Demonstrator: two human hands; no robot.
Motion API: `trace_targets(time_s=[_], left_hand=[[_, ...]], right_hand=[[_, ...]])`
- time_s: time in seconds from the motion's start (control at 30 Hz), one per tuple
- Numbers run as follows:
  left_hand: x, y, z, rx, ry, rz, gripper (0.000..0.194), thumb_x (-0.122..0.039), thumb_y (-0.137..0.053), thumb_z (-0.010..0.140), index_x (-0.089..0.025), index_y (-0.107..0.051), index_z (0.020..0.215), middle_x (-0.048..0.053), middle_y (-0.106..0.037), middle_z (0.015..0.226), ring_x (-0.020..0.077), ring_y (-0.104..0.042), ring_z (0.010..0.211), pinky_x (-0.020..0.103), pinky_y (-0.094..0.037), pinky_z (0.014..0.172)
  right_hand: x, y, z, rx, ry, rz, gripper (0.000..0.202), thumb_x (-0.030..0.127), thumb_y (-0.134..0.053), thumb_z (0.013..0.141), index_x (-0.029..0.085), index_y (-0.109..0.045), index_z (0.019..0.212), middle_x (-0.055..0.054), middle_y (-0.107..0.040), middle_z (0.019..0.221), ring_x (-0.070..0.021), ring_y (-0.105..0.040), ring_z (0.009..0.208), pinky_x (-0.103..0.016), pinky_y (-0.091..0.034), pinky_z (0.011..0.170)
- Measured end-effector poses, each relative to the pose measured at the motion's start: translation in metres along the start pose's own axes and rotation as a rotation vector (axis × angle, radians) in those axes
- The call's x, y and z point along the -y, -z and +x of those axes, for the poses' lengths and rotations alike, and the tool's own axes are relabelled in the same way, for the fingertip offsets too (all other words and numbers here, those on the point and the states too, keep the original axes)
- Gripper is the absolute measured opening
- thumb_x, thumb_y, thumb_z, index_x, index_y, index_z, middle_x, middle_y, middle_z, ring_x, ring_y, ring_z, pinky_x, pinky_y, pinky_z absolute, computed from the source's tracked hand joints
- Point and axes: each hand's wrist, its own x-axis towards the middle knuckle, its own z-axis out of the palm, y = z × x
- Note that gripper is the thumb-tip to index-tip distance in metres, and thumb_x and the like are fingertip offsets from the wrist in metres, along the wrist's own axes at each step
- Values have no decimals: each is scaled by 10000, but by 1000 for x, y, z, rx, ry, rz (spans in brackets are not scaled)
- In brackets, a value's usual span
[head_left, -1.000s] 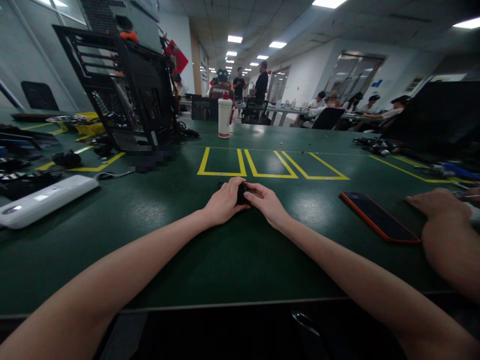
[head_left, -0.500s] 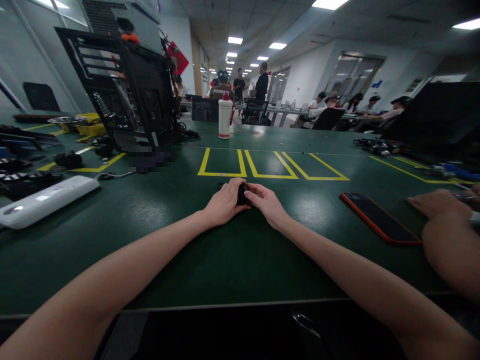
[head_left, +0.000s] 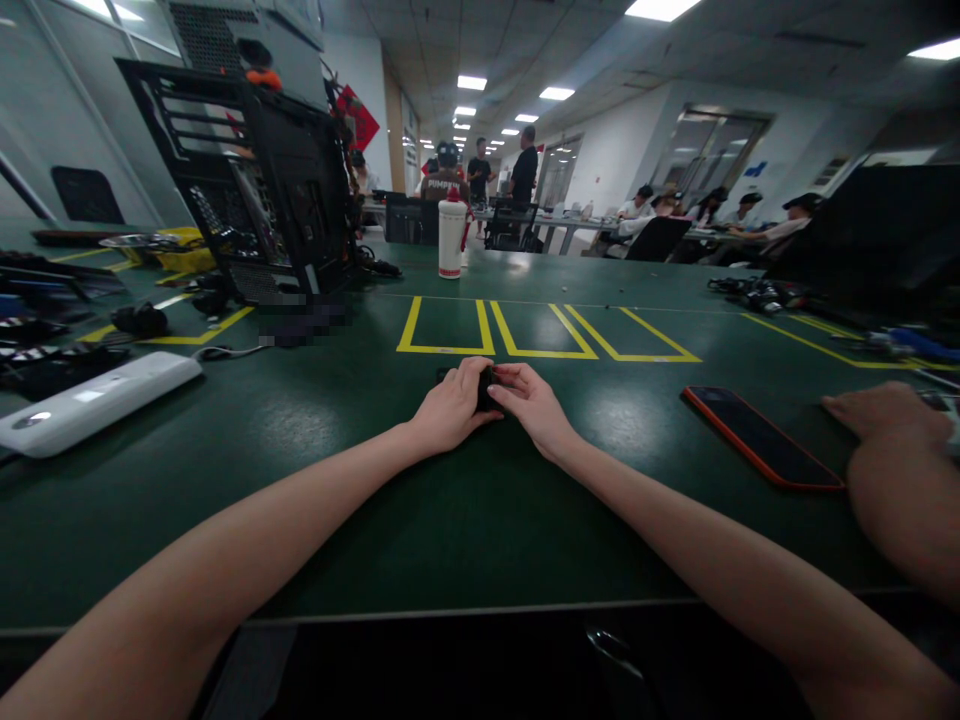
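Note:
A small black object [head_left: 485, 388] is held between my two hands, low over the green table [head_left: 480, 520]. My left hand [head_left: 455, 402] wraps over it from the left, and a dark edge of it shows past the fingers. From the right, the fingertips of my right hand [head_left: 526, 401] pinch its end. Most of the object is covered by my fingers, so its kind cannot be made out. Just beyond the hands, yellow tape outlines [head_left: 546, 352] mark the table.
An orange-edged phone [head_left: 761, 437] lies on the right, beside a co-worker's hand [head_left: 889, 410]. At left are a white power strip [head_left: 105, 400] and an open black computer case [head_left: 277, 190]. A white bottle [head_left: 451, 238] stands farther back. A dark monitor [head_left: 877, 230] stands at right.
Both hands keep their hold on the black object with almost no movement. The co-worker's hand at right has shifted slightly.

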Motion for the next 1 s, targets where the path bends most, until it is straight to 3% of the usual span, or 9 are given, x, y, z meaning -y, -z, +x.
trace_targets(time_s=[0.1, 0.23, 0.47, 0.63, 0.8, 1.0], left_hand=[[0, 0, 0, 4, 5, -10, 600, -356, -615, 724, -167, -272, 1179, 135, -429, 1177, 283, -485, 1059, 435, -484, 790], [1, -1, -1, -7, 11, -14, 588, -342, -612, 728, -179, -271, 1179, 127, -424, 1184, 280, -481, 1066, 438, -475, 808], [1, -2, 0, -6, 6, 1, 611, -367, -613, 726, -167, -267, 1189, 128, -420, 1192, 280, -480, 1069, 432, -472, 822], [2, -1, 0, -1, 10, 2, 609, -374, -613, 724, -162, -273, 1183, 132, -430, 1177, 277, -488, 1054, 432, -477, 808], [2, -2, 0, -9, 10, -7, 589, -348, -608, 731, -174, -273, 1182, 126, -424, 1186, 276, -486, 1063, 437, -474, 818], [3, -3, 0, -16, 11, 1, 613, -371, -618, 720, -171, -269, 1182, 128, -429, 1177, 282, -490, 1059, 440, -480, 802]], right_hand=[[-2, 2, 1, 41, -48, 18, 310, 206, -632, 693, 200, -567, 997, -43, -596, 1055, -168, -547, 1018, -368, -388, 955], [-1, 3, -2, 80, -41, 86, 314, 177, -670, 645, 207, -562, 939, -20, -602, 1033, -169, -555, 1017, -358, -404, 941], [-2, 2, 2, -14, 8, 21, 159, 261, -639, 696, 195, -584, 829, -7, -618, 858, -149, -580, 882, -346, -429, 885], [-2, 2, 4, 22, -52, 46, 287, 203, -632, 690, 194, -582, 973, -37, -614, 1012, -162, -562, 980, -366, -391, 947], [-1, 2, -3, 79, -16, 101, 269, 143, -655, 643, 215, -572, 889, -4, -605, 1009, -165, -548, 1023, -356, -409, 937], [-2, 0, 2, -18, -5, 52, 149, 245, -623, 704, 196, -596, 842, -16, -618, 902, -154, -573, 906, -354, -423, 896]])
